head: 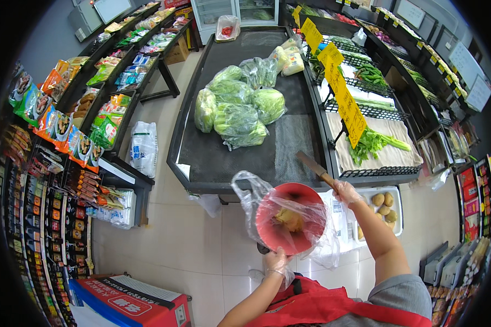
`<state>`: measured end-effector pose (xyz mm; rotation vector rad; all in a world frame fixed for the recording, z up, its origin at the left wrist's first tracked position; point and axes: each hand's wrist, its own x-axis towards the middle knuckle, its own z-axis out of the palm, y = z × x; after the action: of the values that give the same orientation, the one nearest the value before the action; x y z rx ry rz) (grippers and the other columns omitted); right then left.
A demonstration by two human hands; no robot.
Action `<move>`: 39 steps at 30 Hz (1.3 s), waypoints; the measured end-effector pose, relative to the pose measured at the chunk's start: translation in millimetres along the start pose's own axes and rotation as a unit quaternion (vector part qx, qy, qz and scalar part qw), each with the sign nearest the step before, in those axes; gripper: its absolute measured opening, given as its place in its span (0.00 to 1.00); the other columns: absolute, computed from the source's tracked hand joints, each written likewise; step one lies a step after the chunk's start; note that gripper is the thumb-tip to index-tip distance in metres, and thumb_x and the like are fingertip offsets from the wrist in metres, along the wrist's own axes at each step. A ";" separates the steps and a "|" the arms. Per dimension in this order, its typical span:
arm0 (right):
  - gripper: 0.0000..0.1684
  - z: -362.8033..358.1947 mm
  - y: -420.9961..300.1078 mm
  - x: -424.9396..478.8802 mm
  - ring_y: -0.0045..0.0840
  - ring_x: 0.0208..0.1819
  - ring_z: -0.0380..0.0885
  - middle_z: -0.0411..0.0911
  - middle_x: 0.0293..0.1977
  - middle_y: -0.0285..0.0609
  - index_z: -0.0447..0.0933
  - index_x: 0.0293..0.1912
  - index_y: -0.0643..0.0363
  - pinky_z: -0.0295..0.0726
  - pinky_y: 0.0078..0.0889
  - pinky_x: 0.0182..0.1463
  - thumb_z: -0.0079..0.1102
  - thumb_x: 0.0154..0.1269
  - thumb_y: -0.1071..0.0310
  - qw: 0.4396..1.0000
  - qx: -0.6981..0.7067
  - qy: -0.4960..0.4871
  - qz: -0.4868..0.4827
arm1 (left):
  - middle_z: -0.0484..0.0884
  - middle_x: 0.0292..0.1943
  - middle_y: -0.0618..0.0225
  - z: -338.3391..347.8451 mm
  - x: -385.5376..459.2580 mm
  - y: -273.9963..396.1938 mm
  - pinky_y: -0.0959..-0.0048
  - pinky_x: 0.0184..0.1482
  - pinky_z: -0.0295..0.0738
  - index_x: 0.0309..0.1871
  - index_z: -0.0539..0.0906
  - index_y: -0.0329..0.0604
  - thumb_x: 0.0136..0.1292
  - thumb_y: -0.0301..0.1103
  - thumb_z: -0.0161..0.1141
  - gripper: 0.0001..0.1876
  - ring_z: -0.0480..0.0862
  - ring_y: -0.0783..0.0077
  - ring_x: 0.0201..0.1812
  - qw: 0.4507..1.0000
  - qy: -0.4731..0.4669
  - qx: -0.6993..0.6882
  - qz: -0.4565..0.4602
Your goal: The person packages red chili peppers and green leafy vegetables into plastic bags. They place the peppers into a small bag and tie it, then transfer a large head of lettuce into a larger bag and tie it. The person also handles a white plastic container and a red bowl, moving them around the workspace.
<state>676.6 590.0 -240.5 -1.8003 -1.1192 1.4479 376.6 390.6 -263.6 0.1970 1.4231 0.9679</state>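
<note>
My left hand (277,261), in a clear plastic glove, grips the near rim of a red plastic bucket (266,216). Yellowish leaf scraps (289,220) lie inside it, and a clear plastic bag (245,192) drapes over its rim and both sides. In my right hand (347,192), also gloved, is the wooden handle of a knife (311,162); its blade points up and left above the near right corner of the black display table (188,155). Bagged green lettuce or cabbage heads (237,122) are grouped on that table, beyond the bucket.
Right of the bucket, a white tray (399,216) holds potatoes. Celery (376,145) lies in a cloth-lined black crate (413,163) beside yellow price signs (339,98). Packaged-goods shelves (106,106) line the left, with a red box (139,302) at lower left.
</note>
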 end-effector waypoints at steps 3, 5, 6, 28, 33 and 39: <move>0.23 6.1 2.2 6.0 0.18 0.17 0.67 0.73 0.21 0.37 0.75 0.39 0.62 0.65 0.24 0.20 0.43 0.79 0.51 0.999 0.025 0.003 0.036 | 0.85 0.37 0.53 10.0 14.2 -9.5 0.66 0.27 0.87 0.44 0.81 0.23 0.75 0.37 0.54 0.18 0.89 0.59 0.29 0.992 0.002 0.129 -0.003; 0.22 1.0 19.1 16.2 0.19 0.18 0.69 0.76 0.25 0.39 0.76 0.43 0.62 0.68 0.24 0.22 0.45 0.78 0.52 0.998 0.035 0.022 0.048 | 0.85 0.36 0.52 4.0 42.7 -44.2 0.68 0.24 0.85 0.43 0.82 0.24 0.75 0.38 0.55 0.19 0.88 0.60 0.27 0.970 -0.022 0.242 0.005; 0.21 5.4 18.2 19.4 0.19 0.19 0.70 0.77 0.27 0.40 0.76 0.44 0.62 0.70 0.24 0.22 0.45 0.78 0.52 0.996 0.060 0.034 0.063 | 0.88 0.41 0.55 -5.2 61.4 -65.4 0.58 0.36 0.86 0.52 0.82 0.30 0.73 0.52 0.55 0.27 0.89 0.54 0.34 0.944 -0.039 0.327 -0.028; 0.11 25.3 23.1 17.7 0.54 0.49 0.81 0.82 0.42 0.60 0.82 0.36 0.61 0.81 0.52 0.52 0.69 0.55 0.65 0.808 -0.529 0.259 0.026 | 0.66 0.74 0.58 -490.5 -55.0 220.3 0.55 0.72 0.61 0.76 0.62 0.47 0.71 0.51 0.56 0.35 0.66 0.55 0.73 0.943 0.279 0.179 0.017; 0.20 57.9 -20.0 9.1 0.47 0.52 0.82 0.84 0.47 0.54 0.87 0.45 0.54 0.83 0.43 0.54 0.75 0.54 0.55 0.786 -0.560 0.234 0.116 | 0.74 0.68 0.52 -570.7 -28.0 266.3 0.64 0.70 0.65 0.69 0.72 0.40 0.72 0.49 0.55 0.29 0.73 0.55 0.69 0.917 0.302 0.256 0.038; 0.22 37.3 27.5 25.3 0.45 0.47 0.85 0.86 0.40 0.54 0.87 0.42 0.59 0.82 0.45 0.50 0.63 0.63 0.49 0.776 -0.579 0.221 0.113 | 0.72 0.67 0.46 -604.8 88.1 316.0 0.62 0.70 0.66 0.68 0.68 0.31 0.67 0.27 0.61 0.27 0.73 0.54 0.68 0.893 0.284 0.331 0.109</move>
<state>649.3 595.9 -285.3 -2.9443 -1.7237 0.2101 -311.1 391.1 -246.6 0.6270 2.2909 0.7045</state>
